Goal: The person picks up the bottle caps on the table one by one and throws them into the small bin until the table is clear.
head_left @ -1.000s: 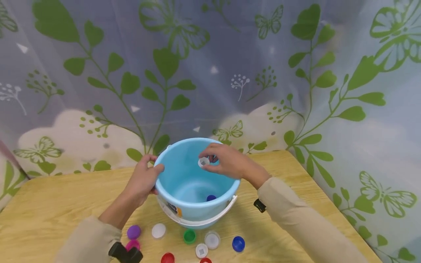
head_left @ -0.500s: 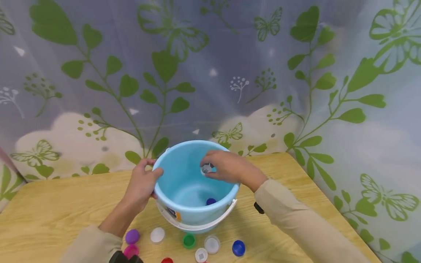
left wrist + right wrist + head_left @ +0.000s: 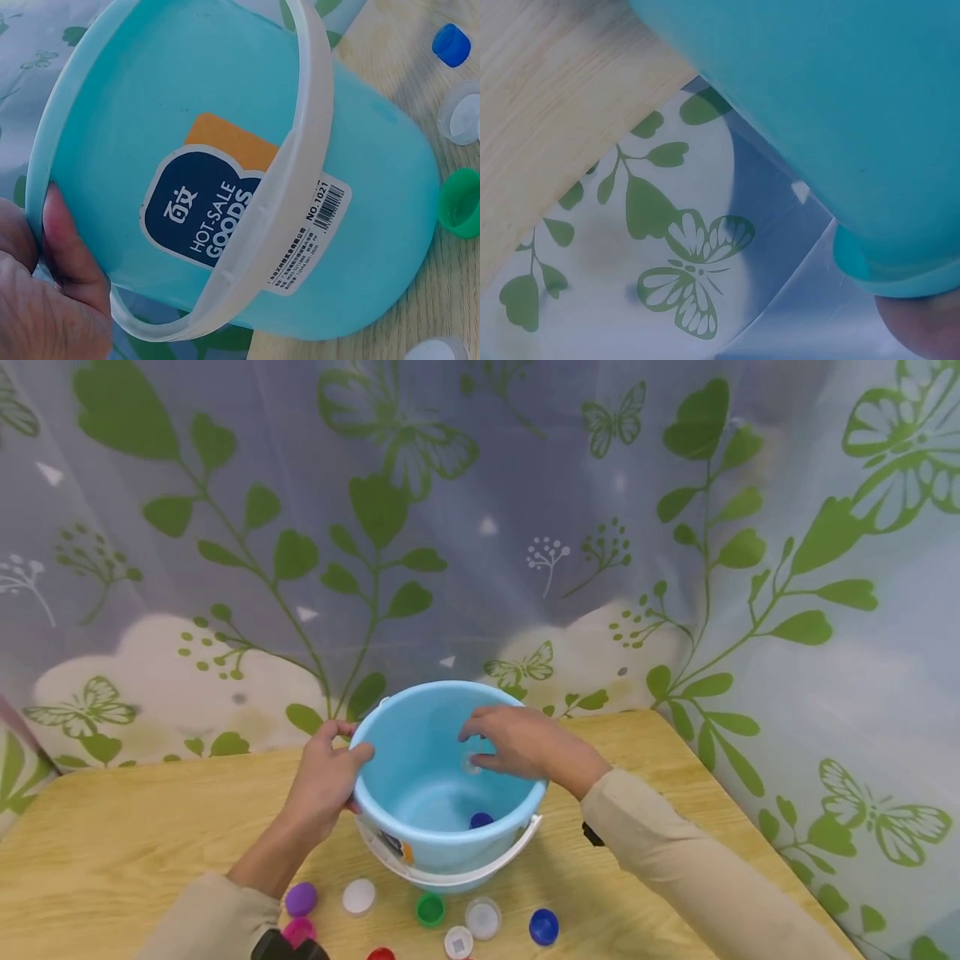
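Note:
A light blue bucket with a white handle stands on the table. My left hand grips its left rim, the thumb over the edge; the left wrist view shows this hand beside the labelled wall. Over the right rim, my right hand reaches into the bucket with thumb and fingers apart. Just below those fingertips is a blurred white bottle cap, seemingly in the air. A dark blue cap lies on the bucket's floor. In the right wrist view the bucket wall hides most of the hand.
Several caps lie on the wooden table before the bucket: purple, pink, white, green, translucent, small white, blue and red. A patterned curtain hangs close behind.
My right hand has lowered into the bucket, and its fingers have parted from the white bottle cap, which is now beneath them. My left hand keeps its hold on the rim.

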Demonstrator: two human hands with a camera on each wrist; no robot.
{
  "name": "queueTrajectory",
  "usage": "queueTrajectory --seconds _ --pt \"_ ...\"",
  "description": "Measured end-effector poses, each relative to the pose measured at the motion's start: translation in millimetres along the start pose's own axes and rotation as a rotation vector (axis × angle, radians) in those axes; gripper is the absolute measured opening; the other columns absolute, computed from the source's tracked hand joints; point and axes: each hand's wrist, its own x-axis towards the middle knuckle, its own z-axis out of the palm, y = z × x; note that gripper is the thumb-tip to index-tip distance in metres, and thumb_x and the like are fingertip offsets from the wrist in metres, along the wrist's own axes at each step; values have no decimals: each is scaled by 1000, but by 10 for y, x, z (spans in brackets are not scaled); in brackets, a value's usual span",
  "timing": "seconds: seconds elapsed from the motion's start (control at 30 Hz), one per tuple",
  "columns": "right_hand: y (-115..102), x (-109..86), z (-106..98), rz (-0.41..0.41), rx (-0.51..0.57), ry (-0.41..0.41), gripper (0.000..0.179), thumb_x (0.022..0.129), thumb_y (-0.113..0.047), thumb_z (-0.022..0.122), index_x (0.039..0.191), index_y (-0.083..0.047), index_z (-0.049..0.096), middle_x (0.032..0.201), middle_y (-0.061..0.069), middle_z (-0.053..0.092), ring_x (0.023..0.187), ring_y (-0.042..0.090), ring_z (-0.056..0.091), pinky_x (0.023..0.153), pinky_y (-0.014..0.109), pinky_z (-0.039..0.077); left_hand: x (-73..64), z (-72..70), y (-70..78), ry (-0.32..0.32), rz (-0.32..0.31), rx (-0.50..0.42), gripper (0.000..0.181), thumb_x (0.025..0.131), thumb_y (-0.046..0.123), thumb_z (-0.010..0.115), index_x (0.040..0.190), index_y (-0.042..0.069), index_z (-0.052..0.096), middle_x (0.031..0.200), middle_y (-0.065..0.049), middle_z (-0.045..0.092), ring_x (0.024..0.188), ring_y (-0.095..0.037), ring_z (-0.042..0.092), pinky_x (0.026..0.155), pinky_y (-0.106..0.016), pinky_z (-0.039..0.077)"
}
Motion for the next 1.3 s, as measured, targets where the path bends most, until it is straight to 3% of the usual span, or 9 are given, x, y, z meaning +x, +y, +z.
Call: queueTrajectory --seconds 0.1,0.2,0.37,0.5,0.63,0.9,1.0,1.1,1.3 --pt "13 -4 1 -6 26 48 28 92 -25 65 117 -13 66 117 -1 61 109 16 57 92 34 49 -3 0 -4 -1 -6 -1 34 92 7 49 123 -2 39 92 -26 63 51 -23 62 35 -22 43" --pt "51 -23 8 -5 110 159 23 93 -22 62 114 -12 67 114 -1 61 108 16 57 91 34 49 -2 5 0 9 0 -2 35 91 6 49 123 -3 40 90 -26 63 50 -22 61 34 -22 43" --pt "138 -145 42 85 248 473 20 95 -20 56 110 -11 67 115 0 62 110 19 56 92 38 48 15 36 17 10 -8 24 34 92 7 50 123 -3 41 90 -26 62 50 -22 61 34 -22 43" --pt "194 -338 56 95 237 712 18 92 -16 57 105 -9 68 114 2 62 112 21 54 90 41 48 36 61 29 -5 -21 61 36 93 8 50 125 -3 40 96 -27 62 52 -23 63 36 -22 44" --pt "206 -654 77 30 184 792 16 88 -9 62 102 -7 69 112 5 62 109 21 54 86 40 51 38 53 39 -16 -28 78 42 93 9 50 132 -3 39 101 -29 60 55 -25 64 36 -22 45" --pt "184 -1266 381 -83 84 715 19 94 -21 52 95 -8 66 105 3 61 98 20 58 79 34 52 10 9 65 -16 -28 99 49 93 7 49 139 -4 38 106 -30 60 55 -27 65 35 -23 45" --pt "168 -1432 552 -142 67 638 24 97 -27 47 96 -11 64 106 1 60 97 18 58 78 30 53 16 15 74 -31 -26 116 51 92 7 49 140 -4 37 103 -29 60 53 -25 64 36 -23 46" --pt "114 -1534 731 -221 100 479 16 96 -25 55 106 -15 63 114 -1 58 103 14 57 81 28 53 26 9 80 -31 -26 145 52 92 8 49 141 -4 36 97 -27 59 50 -21 62 36 -23 46" --pt "-34 -1639 1042 -283 257 55 34 95 -27 60 128 -20 58 128 -4 54 113 9 53 86 27 52 34 7 86 -35 -29 161 54 92 8 49 142 -4 34 94 -25 58 48 -18 61 36 -23 46"
